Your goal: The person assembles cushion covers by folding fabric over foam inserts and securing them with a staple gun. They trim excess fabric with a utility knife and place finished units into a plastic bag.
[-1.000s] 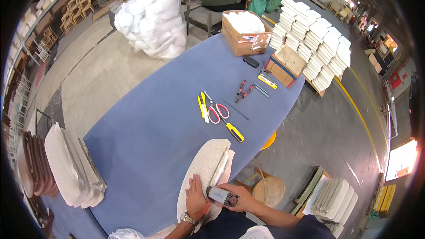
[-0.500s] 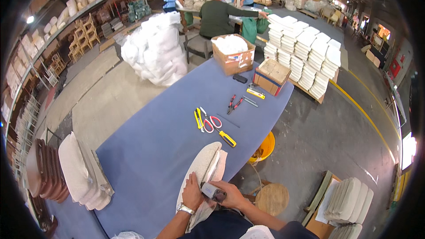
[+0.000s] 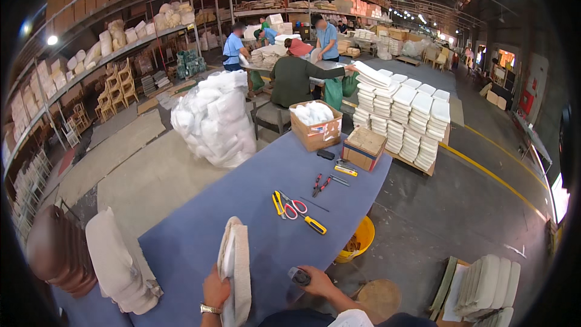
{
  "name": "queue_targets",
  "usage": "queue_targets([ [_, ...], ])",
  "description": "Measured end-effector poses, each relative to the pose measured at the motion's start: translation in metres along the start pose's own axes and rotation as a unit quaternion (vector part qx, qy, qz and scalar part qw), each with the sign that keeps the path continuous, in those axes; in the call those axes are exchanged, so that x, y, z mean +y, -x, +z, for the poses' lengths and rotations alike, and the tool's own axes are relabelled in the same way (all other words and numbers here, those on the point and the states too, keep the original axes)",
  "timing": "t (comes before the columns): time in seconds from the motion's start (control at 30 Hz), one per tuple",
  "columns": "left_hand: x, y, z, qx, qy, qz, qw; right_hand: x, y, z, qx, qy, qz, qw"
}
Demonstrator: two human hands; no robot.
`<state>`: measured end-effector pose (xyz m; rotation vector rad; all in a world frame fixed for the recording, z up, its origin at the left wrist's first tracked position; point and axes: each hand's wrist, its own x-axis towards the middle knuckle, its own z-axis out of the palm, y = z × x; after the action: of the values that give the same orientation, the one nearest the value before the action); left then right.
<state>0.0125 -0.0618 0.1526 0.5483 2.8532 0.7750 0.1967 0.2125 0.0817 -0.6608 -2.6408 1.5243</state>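
"Grey handheld tool [image 3: 299,276]: does your right hand [image 3: 318,282] grip it?"
"Yes, with the cream cushion [image 3: 242,266] apart, to its left."
"Nearer hand?"
"Your left hand [image 3: 216,290], grasping the cushion's left side; its long axis points away from you, over the blue tabletop [image 3: 187,242]."

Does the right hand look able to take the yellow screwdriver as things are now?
Probably yes: the yellow screwdriver lies ahead of the right hand on the blue table, with nothing visible between them. But this hand holds a grey tool, which probably must be put down first.
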Motion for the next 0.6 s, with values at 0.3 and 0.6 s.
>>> queue_targets([
  [0.3,-0.117,-0.025,0.013,0.114,-0.033,-0.080,0.990,0.010,-0.109,0.097,-0.068,0.186,-0.140,0.970],
  [0.6,-0.072,-0.042,0.028,0.020,-0.045,-0.102,0.993,0.032,-0.143,0.131,-0.004,0.305,-0.184,0.934],
])
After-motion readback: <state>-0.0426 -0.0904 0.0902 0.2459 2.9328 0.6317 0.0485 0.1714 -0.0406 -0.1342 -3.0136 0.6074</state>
